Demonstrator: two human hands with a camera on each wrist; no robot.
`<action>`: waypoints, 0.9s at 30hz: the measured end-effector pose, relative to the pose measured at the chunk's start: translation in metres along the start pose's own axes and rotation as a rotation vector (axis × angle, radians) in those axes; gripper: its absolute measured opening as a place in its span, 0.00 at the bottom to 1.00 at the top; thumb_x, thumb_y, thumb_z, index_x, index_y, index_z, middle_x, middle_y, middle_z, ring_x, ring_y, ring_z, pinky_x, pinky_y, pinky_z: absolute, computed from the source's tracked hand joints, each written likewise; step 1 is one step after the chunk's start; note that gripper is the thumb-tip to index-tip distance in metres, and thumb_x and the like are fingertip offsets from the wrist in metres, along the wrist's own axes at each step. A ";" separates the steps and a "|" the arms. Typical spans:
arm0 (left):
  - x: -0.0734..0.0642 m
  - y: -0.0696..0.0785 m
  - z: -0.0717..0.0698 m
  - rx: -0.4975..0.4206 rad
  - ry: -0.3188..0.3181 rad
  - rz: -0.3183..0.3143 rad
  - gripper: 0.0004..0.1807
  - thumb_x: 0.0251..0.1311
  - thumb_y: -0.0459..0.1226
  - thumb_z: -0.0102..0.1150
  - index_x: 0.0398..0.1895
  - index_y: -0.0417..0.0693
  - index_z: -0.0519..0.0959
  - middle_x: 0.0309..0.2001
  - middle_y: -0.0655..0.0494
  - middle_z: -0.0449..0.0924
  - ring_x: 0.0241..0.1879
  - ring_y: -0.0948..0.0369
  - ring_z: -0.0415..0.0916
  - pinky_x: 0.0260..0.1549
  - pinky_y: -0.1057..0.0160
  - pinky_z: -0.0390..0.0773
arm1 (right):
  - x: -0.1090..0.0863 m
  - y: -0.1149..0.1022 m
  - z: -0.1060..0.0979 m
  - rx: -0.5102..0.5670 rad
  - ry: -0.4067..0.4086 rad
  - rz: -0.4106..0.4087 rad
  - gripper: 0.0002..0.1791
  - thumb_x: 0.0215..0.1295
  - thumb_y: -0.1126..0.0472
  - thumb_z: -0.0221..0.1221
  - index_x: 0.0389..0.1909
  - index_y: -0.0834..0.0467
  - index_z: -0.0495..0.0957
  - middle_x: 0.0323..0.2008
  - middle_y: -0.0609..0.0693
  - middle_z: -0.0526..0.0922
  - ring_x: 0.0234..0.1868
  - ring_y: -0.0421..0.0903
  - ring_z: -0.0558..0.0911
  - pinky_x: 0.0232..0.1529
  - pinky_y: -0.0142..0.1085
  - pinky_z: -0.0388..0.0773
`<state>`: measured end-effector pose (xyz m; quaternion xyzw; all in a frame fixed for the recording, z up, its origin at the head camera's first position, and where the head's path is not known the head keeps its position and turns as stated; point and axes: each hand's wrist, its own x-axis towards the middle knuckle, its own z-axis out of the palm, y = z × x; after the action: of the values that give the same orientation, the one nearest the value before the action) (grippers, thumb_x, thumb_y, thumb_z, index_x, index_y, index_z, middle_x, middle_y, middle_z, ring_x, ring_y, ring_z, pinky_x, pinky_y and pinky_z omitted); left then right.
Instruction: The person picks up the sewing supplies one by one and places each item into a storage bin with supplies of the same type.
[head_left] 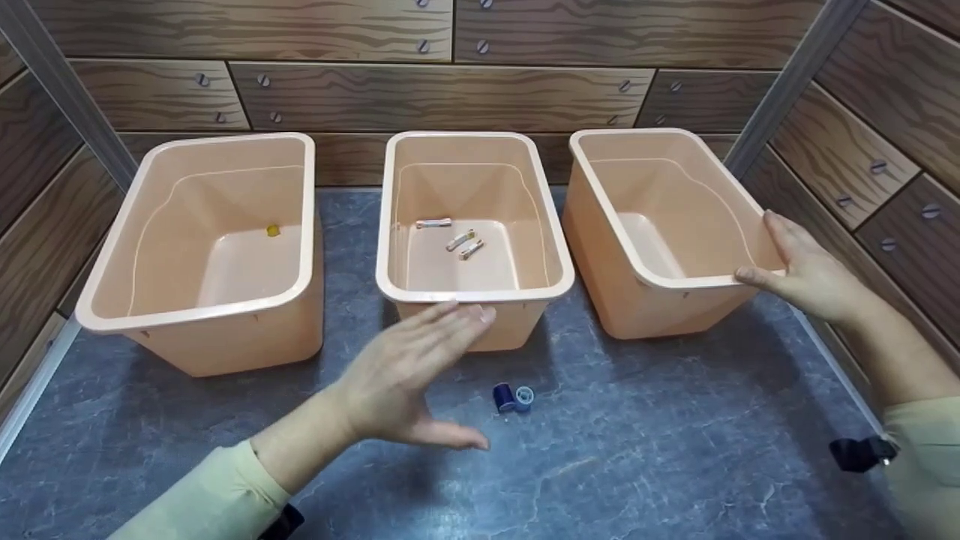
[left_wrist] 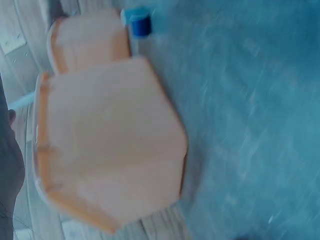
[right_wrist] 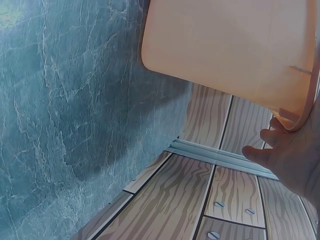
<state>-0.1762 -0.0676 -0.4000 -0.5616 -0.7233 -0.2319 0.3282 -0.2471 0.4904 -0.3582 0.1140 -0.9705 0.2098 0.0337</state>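
Note:
My left hand (head_left: 412, 382) hovers in front of the middle bin (head_left: 480, 296), fingers straight and thumb spread, holding nothing. To the right of its thumb, two small spools sit on the table: a dark blue spool (head_left: 503, 398) and a light blue spool (head_left: 524, 398). My right hand (head_left: 814, 274) grips the front right corner of the right bin (head_left: 652, 281), its thumb on the front rim and its fingers along the right side. In the right wrist view, several fingertips (right_wrist: 257, 154) show beside the bin's corner. Several small banded rod-shaped pieces (head_left: 460, 240) lie inside the middle bin.
A third peach bin, the left bin (head_left: 195, 306), holds a small yellow piece (head_left: 273, 230). The bins stand in a row on a blue-grey marbled table (head_left: 645, 450). Wood-patterned walls (head_left: 442, 94) with metal edge strips enclose the back and sides.

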 end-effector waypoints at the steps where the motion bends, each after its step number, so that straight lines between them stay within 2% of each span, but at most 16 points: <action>1: -0.001 0.003 0.004 -0.016 0.001 -0.001 0.68 0.44 0.72 0.76 0.75 0.29 0.67 0.72 0.38 0.74 0.70 0.47 0.75 0.71 0.47 0.71 | 0.000 0.000 0.000 0.002 0.000 -0.001 0.58 0.74 0.44 0.64 0.82 0.73 0.39 0.79 0.81 0.43 0.78 0.80 0.46 0.74 0.74 0.45; 5: -0.007 0.009 0.020 -0.083 -0.002 -0.036 0.67 0.41 0.69 0.80 0.74 0.31 0.69 0.70 0.41 0.77 0.69 0.52 0.76 0.70 0.51 0.72 | 0.000 0.000 0.000 0.004 0.002 -0.002 0.59 0.74 0.43 0.64 0.82 0.73 0.39 0.79 0.81 0.43 0.78 0.81 0.46 0.74 0.74 0.45; 10: -0.017 0.012 0.040 -0.133 -0.030 -0.112 0.66 0.39 0.68 0.83 0.76 0.35 0.70 0.70 0.47 0.78 0.67 0.54 0.78 0.69 0.54 0.74 | 0.000 0.001 0.000 0.011 0.008 -0.009 0.58 0.73 0.44 0.64 0.82 0.74 0.40 0.79 0.81 0.43 0.78 0.81 0.47 0.74 0.74 0.45; 15: -0.025 0.014 0.057 -0.210 -0.073 -0.255 0.62 0.40 0.66 0.83 0.76 0.41 0.71 0.67 0.51 0.81 0.62 0.53 0.81 0.64 0.52 0.79 | 0.000 0.001 0.000 0.016 0.004 -0.004 0.59 0.73 0.44 0.64 0.82 0.73 0.39 0.79 0.81 0.43 0.78 0.81 0.46 0.75 0.74 0.44; 21: -0.028 0.016 0.072 -0.260 -0.143 -0.418 0.58 0.44 0.65 0.82 0.77 0.47 0.73 0.66 0.53 0.82 0.62 0.55 0.81 0.62 0.51 0.79 | -0.001 0.001 0.001 0.021 0.009 -0.012 0.59 0.73 0.44 0.65 0.82 0.73 0.39 0.79 0.81 0.44 0.78 0.81 0.47 0.74 0.75 0.45; 27: -0.032 0.012 0.084 -0.376 -0.133 -0.525 0.52 0.45 0.58 0.85 0.73 0.45 0.76 0.63 0.51 0.84 0.61 0.56 0.83 0.62 0.58 0.79 | -0.001 0.001 0.001 0.022 0.010 -0.020 0.59 0.73 0.45 0.65 0.83 0.73 0.38 0.79 0.81 0.43 0.78 0.81 0.46 0.74 0.75 0.45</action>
<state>-0.1779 -0.0266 -0.4804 -0.4207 -0.8078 -0.4006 0.0998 -0.2468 0.4914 -0.3599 0.1232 -0.9667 0.2206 0.0393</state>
